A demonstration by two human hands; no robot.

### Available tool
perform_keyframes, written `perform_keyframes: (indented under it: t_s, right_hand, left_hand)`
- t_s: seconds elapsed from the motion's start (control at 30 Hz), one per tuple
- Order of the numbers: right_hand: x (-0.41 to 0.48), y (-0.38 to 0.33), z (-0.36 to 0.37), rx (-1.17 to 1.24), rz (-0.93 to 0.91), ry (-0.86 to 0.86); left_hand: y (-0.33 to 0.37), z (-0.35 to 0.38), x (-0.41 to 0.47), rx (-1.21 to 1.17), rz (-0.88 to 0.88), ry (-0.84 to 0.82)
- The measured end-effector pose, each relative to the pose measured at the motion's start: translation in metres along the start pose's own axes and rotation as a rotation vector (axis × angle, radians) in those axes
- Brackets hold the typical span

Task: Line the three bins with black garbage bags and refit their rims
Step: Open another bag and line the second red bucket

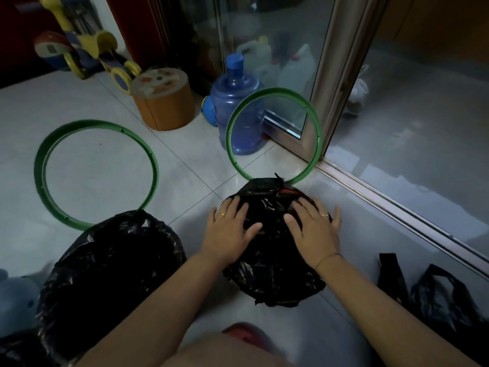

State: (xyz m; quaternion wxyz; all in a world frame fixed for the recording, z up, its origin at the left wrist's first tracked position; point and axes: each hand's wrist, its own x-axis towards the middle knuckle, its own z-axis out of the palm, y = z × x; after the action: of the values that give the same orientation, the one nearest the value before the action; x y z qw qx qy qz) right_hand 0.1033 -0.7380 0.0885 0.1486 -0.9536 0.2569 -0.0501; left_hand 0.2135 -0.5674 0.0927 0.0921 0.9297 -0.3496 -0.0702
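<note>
A bin covered by a black garbage bag [272,263] stands on the floor in front of me. My left hand [230,229] and my right hand [315,229] lie flat on top of it, fingers spread, pressing the plastic. A second bag-lined bin [111,263] stands to the left, its mouth open. One green rim [96,174] lies flat on the tiles behind that bin. Another green rim [274,136] leans upright against the door frame just beyond the bin under my hands. More black bags [444,300] lie at the lower right.
A blue water jug [238,102] and an orange round stool [164,99] stand behind the rims. A yellow ride-on toy [87,46] sits at the back left. A sliding glass door with its floor track [397,207] runs along the right. My knee [238,350] is at the bottom.
</note>
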Motion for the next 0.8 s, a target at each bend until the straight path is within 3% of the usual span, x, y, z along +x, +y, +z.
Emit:
perform_keyframes:
  t_s: [0.1,0.27,0.43,0.5,0.67,0.8]
  right_hand:
    - [0.005,0.001,0.000,0.144,0.072,0.006]
    - [0.015,0.003,-0.010,0.608,0.225,0.103]
    - [0.058,0.014,-0.023,0.960,0.405,0.104]
    - [0.074,0.023,-0.027,1.031,0.450,0.002]
    - [0.106,0.048,-0.035,1.223,0.653,-0.482]
    - [0.115,0.055,-0.036,1.367,0.660,-0.570]
  left_hand:
    - [-0.006,0.010,0.005,-0.036,-0.034,0.011]
    - [-0.012,0.004,0.021,-0.362,-0.153,-0.015]
    - [-0.011,0.000,0.036,-0.396,-0.184,0.015]
    - [-0.009,0.000,0.041,-0.430,-0.190,0.039]
    - [-0.009,0.006,0.041,-0.435,-0.201,0.055]
    - [-0.010,0.008,0.045,-0.455,-0.248,0.022]
